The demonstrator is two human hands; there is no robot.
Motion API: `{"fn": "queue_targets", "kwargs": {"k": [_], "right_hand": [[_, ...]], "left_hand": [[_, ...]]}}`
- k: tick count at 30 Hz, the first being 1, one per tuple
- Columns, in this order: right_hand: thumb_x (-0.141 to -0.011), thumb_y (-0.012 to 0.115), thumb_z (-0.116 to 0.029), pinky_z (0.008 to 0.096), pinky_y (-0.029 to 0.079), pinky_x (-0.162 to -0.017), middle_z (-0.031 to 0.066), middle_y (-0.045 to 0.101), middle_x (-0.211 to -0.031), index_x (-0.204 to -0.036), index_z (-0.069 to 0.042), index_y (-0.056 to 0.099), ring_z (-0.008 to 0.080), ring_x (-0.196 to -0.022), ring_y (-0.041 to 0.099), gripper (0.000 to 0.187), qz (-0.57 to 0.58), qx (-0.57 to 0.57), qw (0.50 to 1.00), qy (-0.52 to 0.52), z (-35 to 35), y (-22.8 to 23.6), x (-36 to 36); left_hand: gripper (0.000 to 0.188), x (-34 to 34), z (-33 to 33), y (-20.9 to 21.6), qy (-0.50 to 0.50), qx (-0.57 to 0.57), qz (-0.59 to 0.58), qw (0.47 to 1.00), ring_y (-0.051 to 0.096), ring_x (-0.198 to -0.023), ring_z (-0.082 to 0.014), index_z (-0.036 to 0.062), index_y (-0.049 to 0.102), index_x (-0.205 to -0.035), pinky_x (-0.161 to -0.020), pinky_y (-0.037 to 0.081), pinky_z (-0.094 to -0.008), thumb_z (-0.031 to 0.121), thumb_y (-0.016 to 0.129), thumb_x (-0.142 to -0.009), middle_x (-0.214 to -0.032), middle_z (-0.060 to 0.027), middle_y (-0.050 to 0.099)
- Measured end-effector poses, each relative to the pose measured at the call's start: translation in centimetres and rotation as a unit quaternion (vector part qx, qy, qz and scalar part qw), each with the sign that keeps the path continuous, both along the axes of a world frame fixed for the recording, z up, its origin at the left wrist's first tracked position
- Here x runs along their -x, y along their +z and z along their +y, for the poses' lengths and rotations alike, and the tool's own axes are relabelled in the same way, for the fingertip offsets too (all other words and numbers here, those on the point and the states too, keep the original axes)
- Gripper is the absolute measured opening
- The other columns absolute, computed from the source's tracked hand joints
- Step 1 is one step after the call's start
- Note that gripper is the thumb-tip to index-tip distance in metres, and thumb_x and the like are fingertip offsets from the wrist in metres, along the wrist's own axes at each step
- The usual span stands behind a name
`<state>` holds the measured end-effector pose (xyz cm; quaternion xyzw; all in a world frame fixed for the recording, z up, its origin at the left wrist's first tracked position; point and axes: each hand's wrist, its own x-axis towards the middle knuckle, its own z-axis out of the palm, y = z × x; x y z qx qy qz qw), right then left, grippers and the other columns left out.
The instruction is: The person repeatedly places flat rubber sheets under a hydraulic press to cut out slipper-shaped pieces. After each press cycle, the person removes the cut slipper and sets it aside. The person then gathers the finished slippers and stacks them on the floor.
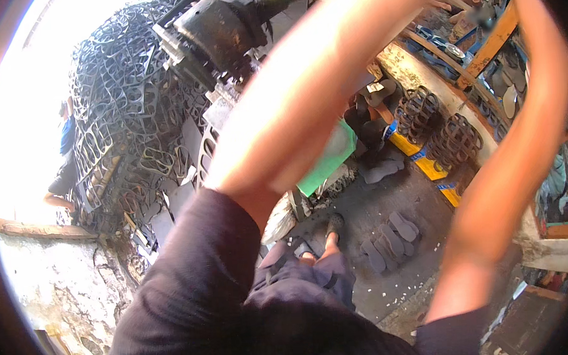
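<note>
Two bare arms are raised high, the left forearm (305, 93) slanting up to the right and the right forearm (538, 119) bending up to meet it, both blurred. With the left forearm across the view, the floor beneath is partly screened. If that arm came down quickly, its elbow could catch the green sheet (325, 172) that appears just beside it, or knock the machine behind; depth is hard to judge.

Neither grip can be read: the left hand and the right hand lie at or beyond the upper edge, so I cannot tell whether fingers are spread, pressed together or pinching something.

Nearest to the hands in view, just below them, stands the wooden rack (489, 44) with flat footwear pieces (510, 101). Further below the grip, dark looped sandals (455, 141) sit in rows by yellow-and-blue boxes (433, 168); lower still, grey soles (390, 242) lie side by side on the floor (420, 199).

Well left of the hands is the dark machine (222, 33), then a heap of cut-out sheets (124, 76), and furthest left a person in blue (67, 136).
</note>
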<state>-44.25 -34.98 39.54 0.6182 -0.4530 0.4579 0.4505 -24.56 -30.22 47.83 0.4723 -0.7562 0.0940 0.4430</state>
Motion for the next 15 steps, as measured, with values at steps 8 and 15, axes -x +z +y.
{"fn": "queue_targets", "kwargs": {"k": [8,15], "right_hand": [[-0.088,0.076,-0.048,0.0604,0.032,-0.117,0.0194,0.049,-0.152,-0.157,-0.008,0.037,0.0385,-0.145,0.043,0.088,-0.138,-0.54,0.825,0.093,13.3,-41.1,-7.0],[-0.087,0.069,-0.064,0.0512,0.048,-0.094,0.0139,0.069,-0.129,-0.138,-0.012,0.062,0.0359,-0.114,0.065,0.073,0.005,-0.363,0.932,-0.022,15.1,-13.8,4.6]], "left_hand": [[0.04,-2.0,0.6,-37.0,-0.002,-0.181,-0.53,0.828,0.05,-0.134,-0.0188,0.0206,0.071,-0.122,-0.116,0.032,-0.0478,0.042,0.066,-0.089,-0.131,-0.0015,0.062],[0.084,-7.4,23.3,-40.2,0.079,-0.512,-0.009,0.855,0.039,-0.147,-0.0401,0.0053,0.048,-0.149,-0.124,0.024,-0.0577,0.052,0.077,-0.086,-0.152,-0.0223,0.046]]}}
